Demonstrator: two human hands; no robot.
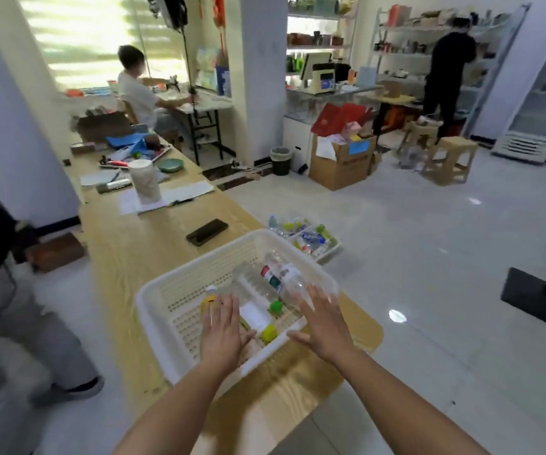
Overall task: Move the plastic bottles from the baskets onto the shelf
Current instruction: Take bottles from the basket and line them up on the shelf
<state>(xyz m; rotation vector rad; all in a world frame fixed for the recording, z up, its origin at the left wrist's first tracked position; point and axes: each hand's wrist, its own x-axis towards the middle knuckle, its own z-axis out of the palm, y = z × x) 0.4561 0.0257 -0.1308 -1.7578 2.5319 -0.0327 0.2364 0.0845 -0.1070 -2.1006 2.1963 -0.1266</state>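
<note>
A white slotted basket (pixel 153 300) sits on the near end of a long wooden table (pixel 140 244). Several plastic bottles lie in it: a clear one with a red and green label (pixel 273 279), a clear one with a lime cap (pixel 257 318), and an orange-yellow one (pixel 208 298). My left hand (pixel 224 330) hovers open over the basket's near left part. My right hand (pixel 322 323) hovers open over its near right rim. Neither holds anything. A second white basket (pixel 326 252) full of bottles stands on the floor beyond the table. Shelves (pixel 409 54) stand far right.
A black phone (pixel 206 231) lies on the table behind the basket, then papers and a white jar (pixel 144 180). A person in grey trousers (pixel 12 323) stands close at left. Cardboard boxes (pixel 342 165), wooden stools (pixel 450 159) and two other people are farther back.
</note>
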